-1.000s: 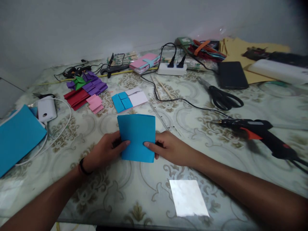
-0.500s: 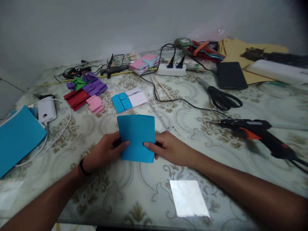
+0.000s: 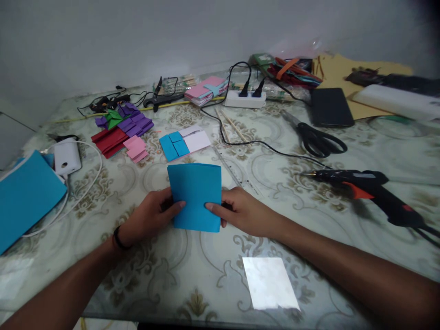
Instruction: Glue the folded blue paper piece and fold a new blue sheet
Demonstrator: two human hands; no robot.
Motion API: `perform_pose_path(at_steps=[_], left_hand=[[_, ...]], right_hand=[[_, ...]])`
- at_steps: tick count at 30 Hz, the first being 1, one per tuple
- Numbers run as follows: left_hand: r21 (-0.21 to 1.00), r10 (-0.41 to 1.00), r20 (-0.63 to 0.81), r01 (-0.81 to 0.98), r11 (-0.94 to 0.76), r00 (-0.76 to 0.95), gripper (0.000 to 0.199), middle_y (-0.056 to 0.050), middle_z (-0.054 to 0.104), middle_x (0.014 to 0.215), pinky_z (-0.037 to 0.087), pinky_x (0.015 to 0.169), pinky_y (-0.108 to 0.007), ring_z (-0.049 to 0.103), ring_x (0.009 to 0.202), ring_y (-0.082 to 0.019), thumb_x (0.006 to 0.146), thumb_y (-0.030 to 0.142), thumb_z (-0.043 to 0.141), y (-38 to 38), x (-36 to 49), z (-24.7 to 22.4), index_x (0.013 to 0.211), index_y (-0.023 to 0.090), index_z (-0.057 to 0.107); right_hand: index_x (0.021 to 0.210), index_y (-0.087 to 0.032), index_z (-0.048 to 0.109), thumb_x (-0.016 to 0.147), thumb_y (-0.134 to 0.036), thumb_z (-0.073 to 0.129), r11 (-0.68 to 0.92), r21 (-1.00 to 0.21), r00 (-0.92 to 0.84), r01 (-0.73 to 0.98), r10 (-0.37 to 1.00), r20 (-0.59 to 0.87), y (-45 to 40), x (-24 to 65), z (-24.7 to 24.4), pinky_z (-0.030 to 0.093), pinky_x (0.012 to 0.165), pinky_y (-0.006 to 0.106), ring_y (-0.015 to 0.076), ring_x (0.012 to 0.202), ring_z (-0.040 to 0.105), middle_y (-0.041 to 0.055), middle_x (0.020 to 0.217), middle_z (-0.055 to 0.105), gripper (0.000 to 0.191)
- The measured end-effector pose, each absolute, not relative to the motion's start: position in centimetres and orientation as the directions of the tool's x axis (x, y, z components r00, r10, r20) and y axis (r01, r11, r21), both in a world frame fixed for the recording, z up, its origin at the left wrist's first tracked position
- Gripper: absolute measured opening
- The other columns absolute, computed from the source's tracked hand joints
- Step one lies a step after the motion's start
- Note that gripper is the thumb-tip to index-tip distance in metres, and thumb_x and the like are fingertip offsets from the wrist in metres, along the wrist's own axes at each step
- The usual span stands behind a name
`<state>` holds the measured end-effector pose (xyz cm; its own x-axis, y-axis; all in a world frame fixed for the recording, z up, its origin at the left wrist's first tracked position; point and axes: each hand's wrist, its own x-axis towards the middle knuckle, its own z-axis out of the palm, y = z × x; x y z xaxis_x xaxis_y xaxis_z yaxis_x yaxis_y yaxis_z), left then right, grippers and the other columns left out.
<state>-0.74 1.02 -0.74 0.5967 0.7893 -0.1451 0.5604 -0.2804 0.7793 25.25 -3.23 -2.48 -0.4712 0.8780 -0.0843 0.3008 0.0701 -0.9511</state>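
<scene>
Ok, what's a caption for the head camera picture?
Left hand and right hand hold blue paper near scissors and a glue gun.

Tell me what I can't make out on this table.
All in the head view:
- Some fingers of the left hand and right hand: hidden behind the folded blue paper.
- Large blue sheet: cut off by the left edge.
- Marks on the ruler: too small.
- Dark bundle: blurred, cut off by the right edge.

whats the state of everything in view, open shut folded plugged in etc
held blue paper: looks folded, gripped by left hand and right hand
scissors: closed
power strip: two plugs in
glue gun: lying down, on or off unclear
pink bundle: banded
white device: cable attached
red paper: folded
</scene>
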Motion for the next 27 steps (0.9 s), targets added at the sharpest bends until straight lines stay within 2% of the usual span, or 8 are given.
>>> perform_pose_path(at_steps=[5, 13, 27], left_hand=[[0.766, 0.786, -0.169, 0.581, -0.275, 0.595, 0.036, 0.0, 0.061, 0.074, 0.04, 0.057, -0.026, 0.051, 0.065, -0.015, 0.1, 0.05, 0.055, 0.99, -0.61, -0.6, 0.09, 0.016, 0.062], [0.747, 0.79, -0.178, 0.603, -0.279, 0.587, 0.038, 0.0, 0.06, 0.072, 0.04, 0.057, -0.026, 0.051, 0.065, -0.015, 0.1, 0.052, 0.054, 0.95, -0.7, -0.69, 0.09, 0.016, 0.062], [0.768, 0.79, -0.144, 0.571, -0.29, 0.596, 0.035, 0.001, 0.058, 0.071, 0.037, 0.055, -0.025, 0.048, 0.063, -0.014, 0.1, 0.049, 0.057, 1.11, -0.72, -0.94, 0.089, 0.016, 0.062]], right_hand=[[0.076, -0.017, 0.064, 0.1, -0.056, 0.059, 0.058, -0.949, -0.47, 0.309, 0.877, -0.1, -3.19, 25.21, -2.44, 0.051, 0.057, 0.021, 0.0129, 0.056, 0.068, 0.0007, 0.063, 0.069, 0.046], [0.077, -0.017, 0.063, 0.102, -0.044, 0.054, 0.071, -0.947, -0.479, 0.312, 0.873, -0.093, -3.19, 25.21, -2.47, 0.051, 0.057, 0.021, 0.0128, 0.056, 0.068, 0.0014, 0.063, 0.069, 0.039], [0.075, -0.017, 0.063, 0.102, -0.044, 0.055, 0.068, -0.945, -0.466, 0.319, 0.88, -0.094, -3.25, 25.27, -2.74, 0.051, 0.056, 0.02, 0.0121, 0.055, 0.069, 0.0014, 0.062, 0.07, 0.039]])
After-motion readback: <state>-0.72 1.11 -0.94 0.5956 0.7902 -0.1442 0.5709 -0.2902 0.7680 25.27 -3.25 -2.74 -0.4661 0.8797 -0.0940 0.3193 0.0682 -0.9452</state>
